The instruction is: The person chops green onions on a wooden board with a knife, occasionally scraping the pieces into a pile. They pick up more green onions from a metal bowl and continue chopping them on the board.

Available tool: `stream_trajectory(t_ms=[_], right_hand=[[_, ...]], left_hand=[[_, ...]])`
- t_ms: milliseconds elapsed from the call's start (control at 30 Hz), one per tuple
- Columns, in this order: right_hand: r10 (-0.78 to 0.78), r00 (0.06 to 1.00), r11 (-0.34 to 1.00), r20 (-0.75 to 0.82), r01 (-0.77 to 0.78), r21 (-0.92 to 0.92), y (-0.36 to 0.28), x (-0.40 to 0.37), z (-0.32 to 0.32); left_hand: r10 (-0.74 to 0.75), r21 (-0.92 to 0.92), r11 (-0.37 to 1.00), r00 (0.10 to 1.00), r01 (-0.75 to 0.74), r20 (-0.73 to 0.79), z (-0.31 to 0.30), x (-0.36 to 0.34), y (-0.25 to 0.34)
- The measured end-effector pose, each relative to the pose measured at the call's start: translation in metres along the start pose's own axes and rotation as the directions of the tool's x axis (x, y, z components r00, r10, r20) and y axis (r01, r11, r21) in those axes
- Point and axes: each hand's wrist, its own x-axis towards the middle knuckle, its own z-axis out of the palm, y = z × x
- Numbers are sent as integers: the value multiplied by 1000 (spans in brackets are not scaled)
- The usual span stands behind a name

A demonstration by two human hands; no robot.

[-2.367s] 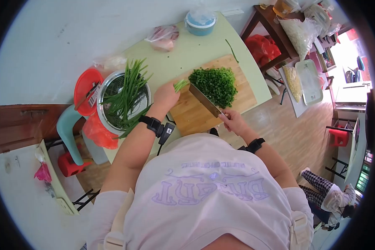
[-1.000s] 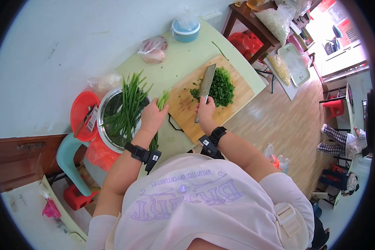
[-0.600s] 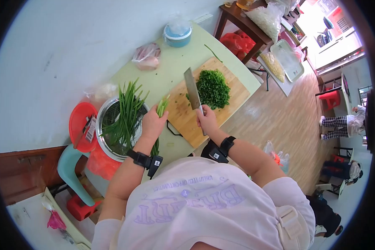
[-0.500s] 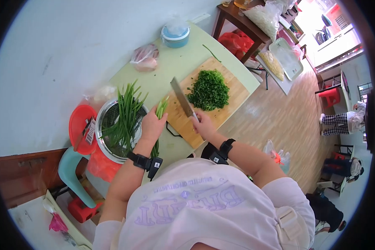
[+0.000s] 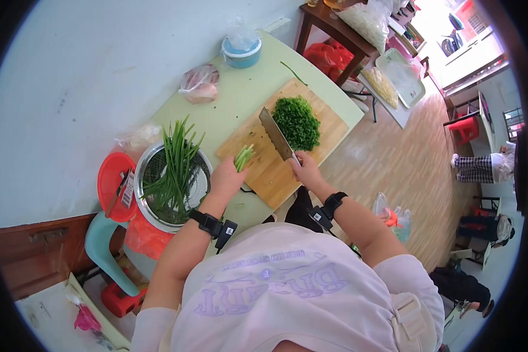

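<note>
My right hand (image 5: 304, 166) is closed round the handle of a cleaver (image 5: 276, 135), whose broad blade lies along the near-left side of a heap of chopped green chives (image 5: 298, 122). That heap sits on the far part of a wooden cutting board (image 5: 264, 170). In my closed left hand (image 5: 226, 176) is a small bunch of chives (image 5: 243, 157), its pale cut ends poking out over the board's left part. Left of that hand stands a metal colander (image 5: 203, 170) with long uncut chives (image 5: 179, 158) in it.
Behind the board, a blue tub (image 5: 242, 54) and a plastic bag of meat (image 5: 200, 84) rest on the pale green table (image 5: 240, 100). A red basin (image 5: 112, 176) holding a grater stands beside the colander. Two other people are in the room to the right.
The cleaver has moved right, up against the chopped heap. My left hand has shifted right with its chives, towards the board.
</note>
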Motion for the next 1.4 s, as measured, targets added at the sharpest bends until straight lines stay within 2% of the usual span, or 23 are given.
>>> stream_trajectory(t_ms=[33, 100, 233, 300, 367, 433, 500, 567, 633, 700, 733, 900, 1133, 1200, 1233, 1267, 1400], right_hand=[[-7, 1000, 1000, -5, 7, -15, -2, 0, -3], [-15, 1000, 999, 5, 16, -38, -4, -2, -6], [4, 998, 999, 69, -1, -37, -13, 0, -10], [21, 994, 998, 110, -15, -59, -19, 0, -17], [-37, 984, 994, 174, 54, -91, -28, -1, -22], [-1, 981, 993, 192, 24, -118, -35, 0, -24], [31, 978, 989, 207, 0, -150, -33, 9, -26], [-72, 978, 960, 197, 121, -253, -19, 20, -28], [-28, 974, 959, 224, 90, -269, -29, 26, -28], [24, 967, 958, 255, 50, -281, -33, 29, -28], [-2, 967, 950, 256, 82, -302, -33, 31, -28], [-43, 955, 919, 293, 153, -364, -36, 33, -30], [-140, 922, 915, 361, 260, -308, -34, 35, -26], [-186, 902, 908, 389, 309, -282, -35, 36, -24], [-197, 916, 886, 350, 319, -336, -40, 36, -24], [-213, 924, 862, 317, 330, -385, -43, 36, -23], [-194, 903, 877, 383, 335, -345, -31, 36, -19]], left_hand=[[-6, -3, 1000, 1000, 6, -4, 2, 2, 4], [-43, 65, 997, 991, 35, 123, 7, 4, 15], [4, 138, 990, 997, -15, 81, 30, 12, 26], [60, 269, 960, 996, -74, 59, 43, 24, 26], [18, 288, 957, 998, -35, 61, 56, 31, 24], [-16, 306, 952, 998, -2, 56, 67, 40, 21], [-12, 368, 930, 1000, 16, -11, 75, 49, 22], [-79, 356, 931, 997, 80, -15, 79, 53, 25], [-152, 350, 924, 988, 156, -40, 75, 54, 28], [-111, 381, 913, 988, 143, -105, 72, 46, 29], [-133, 378, 911, 986, 163, -104, 71, 40, 29], [-30, 412, 907, 987, 94, -159, 72, 24, 16], [-25, 427, 898, 983, 101, -179, 72, 23, 10], [27, 435, 899, 980, 61, -195, 74, 24, 7], [6, 440, 894, 978, 88, -207, 76, 25, 5], [-1, 418, 905, 981, 84, -194, 80, 26, 4], [15, 338, 938, 971, 69, -240, 82, 24, -4]])
